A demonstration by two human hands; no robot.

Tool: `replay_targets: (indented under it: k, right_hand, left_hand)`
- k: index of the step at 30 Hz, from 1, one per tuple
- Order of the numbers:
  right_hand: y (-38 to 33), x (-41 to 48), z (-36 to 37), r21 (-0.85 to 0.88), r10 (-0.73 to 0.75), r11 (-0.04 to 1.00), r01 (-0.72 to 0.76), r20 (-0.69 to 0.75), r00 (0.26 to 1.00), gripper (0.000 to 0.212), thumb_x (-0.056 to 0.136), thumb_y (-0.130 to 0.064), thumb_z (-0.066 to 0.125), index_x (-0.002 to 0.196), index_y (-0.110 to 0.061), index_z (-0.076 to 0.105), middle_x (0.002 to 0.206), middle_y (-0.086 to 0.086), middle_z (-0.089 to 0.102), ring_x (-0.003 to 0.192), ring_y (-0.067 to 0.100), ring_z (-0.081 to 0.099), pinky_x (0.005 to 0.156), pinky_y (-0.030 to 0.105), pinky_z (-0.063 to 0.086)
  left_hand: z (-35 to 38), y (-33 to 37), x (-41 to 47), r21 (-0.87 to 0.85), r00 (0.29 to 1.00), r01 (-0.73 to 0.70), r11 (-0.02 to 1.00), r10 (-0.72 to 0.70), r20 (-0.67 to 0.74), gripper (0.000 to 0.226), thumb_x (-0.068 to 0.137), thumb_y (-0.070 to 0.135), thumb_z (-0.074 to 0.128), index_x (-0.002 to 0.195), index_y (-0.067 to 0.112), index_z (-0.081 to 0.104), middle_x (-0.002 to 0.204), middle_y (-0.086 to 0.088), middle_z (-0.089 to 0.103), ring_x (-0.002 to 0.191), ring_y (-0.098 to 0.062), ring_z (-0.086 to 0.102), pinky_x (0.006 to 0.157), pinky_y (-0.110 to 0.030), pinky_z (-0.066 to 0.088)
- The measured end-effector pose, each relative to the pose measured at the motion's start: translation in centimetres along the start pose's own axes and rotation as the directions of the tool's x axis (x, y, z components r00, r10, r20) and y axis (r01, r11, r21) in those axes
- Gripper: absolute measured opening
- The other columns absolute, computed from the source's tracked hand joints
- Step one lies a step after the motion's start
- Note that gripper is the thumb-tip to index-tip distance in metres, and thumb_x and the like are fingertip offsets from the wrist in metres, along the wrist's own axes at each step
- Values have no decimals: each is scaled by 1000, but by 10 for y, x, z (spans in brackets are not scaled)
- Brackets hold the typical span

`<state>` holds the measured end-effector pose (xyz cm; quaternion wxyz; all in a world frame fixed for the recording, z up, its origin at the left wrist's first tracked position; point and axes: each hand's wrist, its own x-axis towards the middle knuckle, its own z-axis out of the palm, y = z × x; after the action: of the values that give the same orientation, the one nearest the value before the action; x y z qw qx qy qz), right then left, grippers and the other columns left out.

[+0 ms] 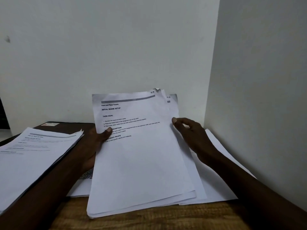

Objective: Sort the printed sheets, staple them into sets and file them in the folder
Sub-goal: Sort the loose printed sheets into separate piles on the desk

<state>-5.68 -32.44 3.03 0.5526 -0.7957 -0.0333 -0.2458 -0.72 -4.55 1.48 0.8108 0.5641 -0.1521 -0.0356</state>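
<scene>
Between our two hands a stack of printed sheets (141,163) stands tilted up towards us, its lower edge resting on the wooden surface (149,219). The top page is headed "Fold and Place Towels", with the sections "Initial Scene Setup" and "Task Goal" below, and it has "63" handwritten in its upper right corner. A sheet marked "62" (172,98) peeks out just behind it, shifted to the right.

Our left hand (93,146) grips the stack's left edge, thumb pressed flat on the printed face and fingers hidden behind the paper. Our right hand (191,133) pinches the right edge of the front sheets, thumb tip on the front and the other fingers curled behind.

Under the stack and reaching out to the right, loose white sheets (216,180) lie flat on the surface, close to the side wall. A small patterned patch shows beneath our left wrist; we cannot tell what it is.

To the left, a second pile of printed pages (33,155) lies face up, its edges slightly fanned. It rests on a dark folder (69,127), which carries a small label (49,124) near its far edge. A plain white wall (116,47) rises directly behind and meets the side wall in a corner on the right.
</scene>
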Motion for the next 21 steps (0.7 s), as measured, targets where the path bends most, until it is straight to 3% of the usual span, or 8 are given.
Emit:
replay_targets:
  k: [2,5,7,9,13,18,21]
  right_hand:
    - [5,2,3,87,95,991,-105,115,989,30,88,-39,69,85,-10,72,90,-5,71,82,12,63,76,27,45]
    - [6,2,3,181,150,966,-182,174,973,54,74,-35,77,83,13,56,79,13,56,76,23,51,73,36,37]
    - [3,1,0,267,186,938,-220,149,971,58,62,-33,86,84,13,56,82,22,61,77,29,58,74,45,47]
    - [-2,-2,-4,347,204,906,-244,149,968,54,67,-20,87,98,15,59,101,29,69,88,40,68,86,54,53]
    - [-3,-4,-2,418,211,873,-253,144,967,47,81,-18,77,110,14,57,109,28,67,86,31,67,87,49,54]
    - [0,1,0,427,241,865,-265,112,964,30,87,-33,71,97,-10,55,91,16,57,83,27,54,79,42,45]
    - [4,4,-3,433,248,862,-264,94,964,32,88,-38,69,90,-11,53,90,16,55,83,27,53,78,41,44]
  left_hand:
    - [0,-1,0,-1,1000,8,1000,-8,17,32,100,9,46,129,13,58,123,-11,70,107,-30,70,83,-47,59]
    - [-2,-2,2,6,999,31,1000,-31,25,38,98,11,48,135,10,55,130,-14,65,118,-36,63,91,-53,53]
    - [-3,-2,3,9,999,33,999,-34,19,38,98,11,49,136,8,55,130,-14,66,118,-35,63,90,-52,54]
    - [-2,-2,3,13,999,31,999,-31,15,38,98,11,49,135,8,55,129,-13,66,116,-34,64,89,-50,55]
    - [-2,-2,4,7,1000,18,1000,-18,6,37,99,10,49,136,9,55,129,-13,66,117,-34,64,88,-49,56]
    - [-1,-2,3,10,1000,4,1000,-4,-19,36,99,6,48,134,8,56,126,-13,68,110,-31,67,82,-44,60]
    - [-2,-2,3,16,999,9,1000,-8,-38,36,99,6,49,133,9,56,126,-13,68,111,-31,67,83,-46,59]
